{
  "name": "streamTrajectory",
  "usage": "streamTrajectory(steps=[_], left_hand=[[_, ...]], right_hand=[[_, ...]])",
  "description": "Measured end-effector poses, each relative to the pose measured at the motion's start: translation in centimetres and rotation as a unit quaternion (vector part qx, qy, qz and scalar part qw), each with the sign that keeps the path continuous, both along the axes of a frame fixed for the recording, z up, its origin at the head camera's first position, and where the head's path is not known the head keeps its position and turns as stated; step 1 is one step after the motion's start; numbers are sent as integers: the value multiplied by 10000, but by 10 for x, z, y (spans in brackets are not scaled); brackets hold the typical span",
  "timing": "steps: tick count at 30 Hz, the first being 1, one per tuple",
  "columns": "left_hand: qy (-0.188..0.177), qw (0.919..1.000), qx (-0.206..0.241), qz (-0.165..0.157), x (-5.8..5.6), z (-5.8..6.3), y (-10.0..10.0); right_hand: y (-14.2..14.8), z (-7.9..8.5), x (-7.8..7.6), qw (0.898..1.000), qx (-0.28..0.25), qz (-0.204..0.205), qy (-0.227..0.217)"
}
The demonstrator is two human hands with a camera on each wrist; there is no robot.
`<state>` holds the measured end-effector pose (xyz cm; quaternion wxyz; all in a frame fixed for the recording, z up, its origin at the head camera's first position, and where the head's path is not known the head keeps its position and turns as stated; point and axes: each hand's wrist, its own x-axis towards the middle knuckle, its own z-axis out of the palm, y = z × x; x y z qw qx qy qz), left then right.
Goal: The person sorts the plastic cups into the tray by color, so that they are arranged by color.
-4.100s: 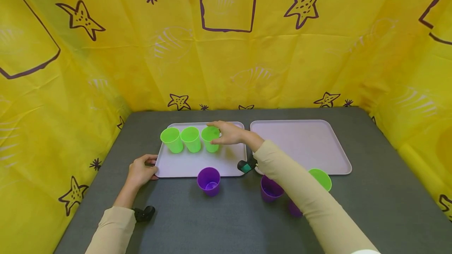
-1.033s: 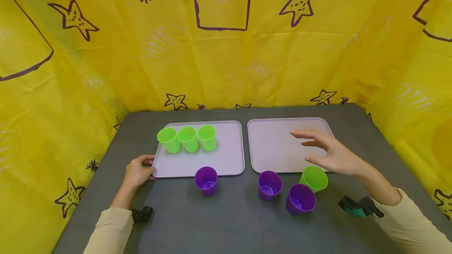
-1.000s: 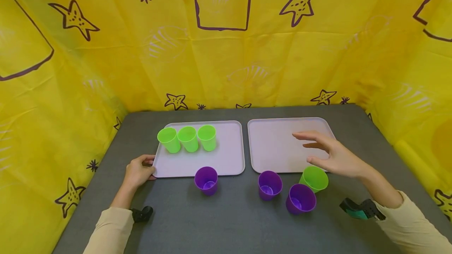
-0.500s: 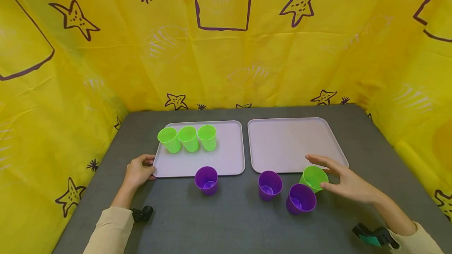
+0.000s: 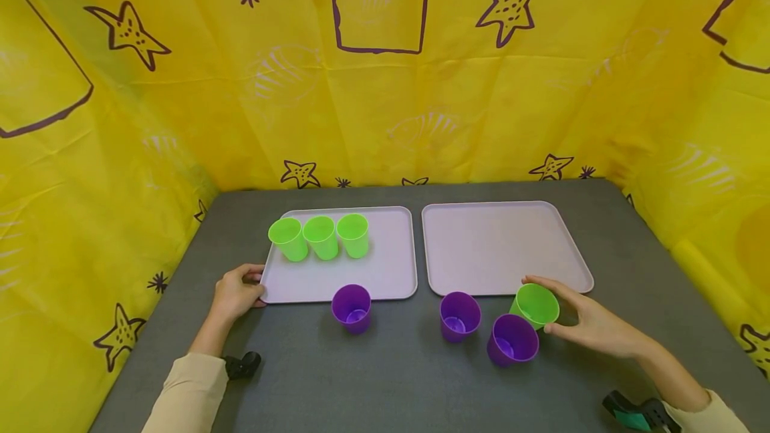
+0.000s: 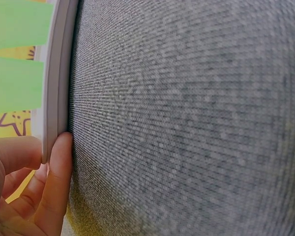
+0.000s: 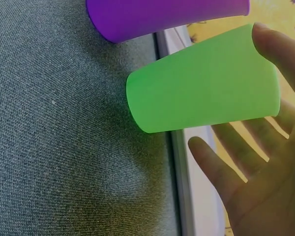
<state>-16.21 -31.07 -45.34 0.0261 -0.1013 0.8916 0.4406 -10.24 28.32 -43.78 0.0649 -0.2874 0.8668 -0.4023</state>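
Fingers of my left hand (image 5: 236, 294) pinch the left tray (image 5: 388, 276) near its corner; those of my right hand (image 5: 595, 323), spread and not closed, stand about the green cup (image 5: 535, 306), which sits between thumb and forefinger, a purple cup (image 5: 511, 339) just past the thumb tip. I'd close both sides evenly and gently, so it won't tip into its neighbour.

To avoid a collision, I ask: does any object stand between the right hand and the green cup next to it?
Nothing visible stands between the right hand and that green cup; the thumb and fingers flank it. The nearest purple cup is close beside the green cup, near the thumb, but not in between.
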Motion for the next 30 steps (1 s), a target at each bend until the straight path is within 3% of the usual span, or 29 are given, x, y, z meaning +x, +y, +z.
streamTrajectory(steps=[6, 14, 30], left_hand=[[48, 10000, -3, 74, 1, 0, 0], [62, 10000, 2, 26, 0, -1, -1], [47, 10000, 21, 43, 0, -2, -1]], right_hand=[[0, 2, 1, 9995, 175, -268, -13], [-1, 15, -7, 9998, -12, -137, 110], [-17, 40, -45, 9998, -1, 160, 82]])
